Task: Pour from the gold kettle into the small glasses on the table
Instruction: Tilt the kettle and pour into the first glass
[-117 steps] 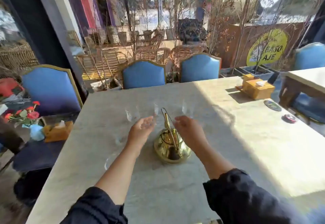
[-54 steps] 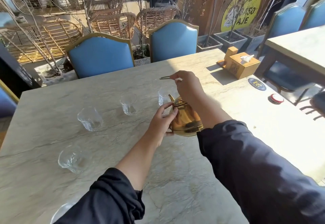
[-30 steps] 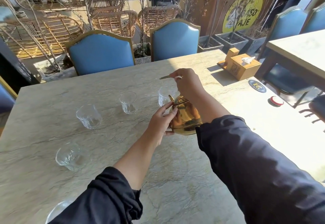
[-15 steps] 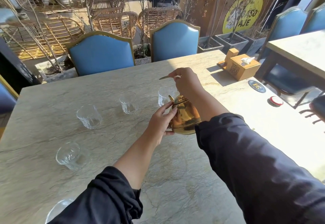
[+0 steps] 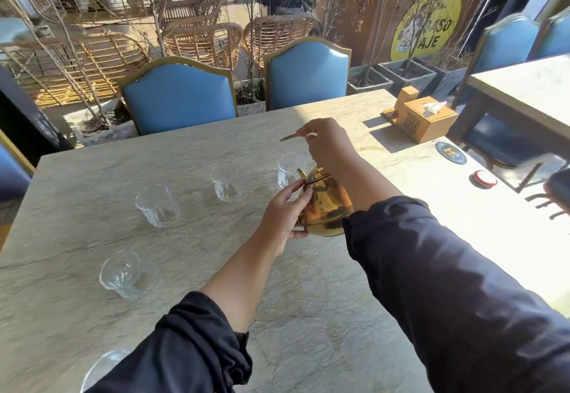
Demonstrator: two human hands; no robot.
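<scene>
Head view: over the last half second little has shifted. The gold kettle (image 5: 327,204) hangs above the table (image 5: 308,315), tipped spout-first at the glass (image 5: 290,169) nearest the far edge, so I judge the first pour is under way. My right hand (image 5: 330,142) pinches its thin handle (image 5: 290,137) from above, and my left hand (image 5: 283,210) presses straight fingers against its side.

We see the right hand (image 5: 330,142) raised at frame centre, curled round the thin handle of the shiny gold metal kettle (image 5: 327,207); the left hand (image 5: 282,212) sits lower, straight fingers pressing its side.
</scene>
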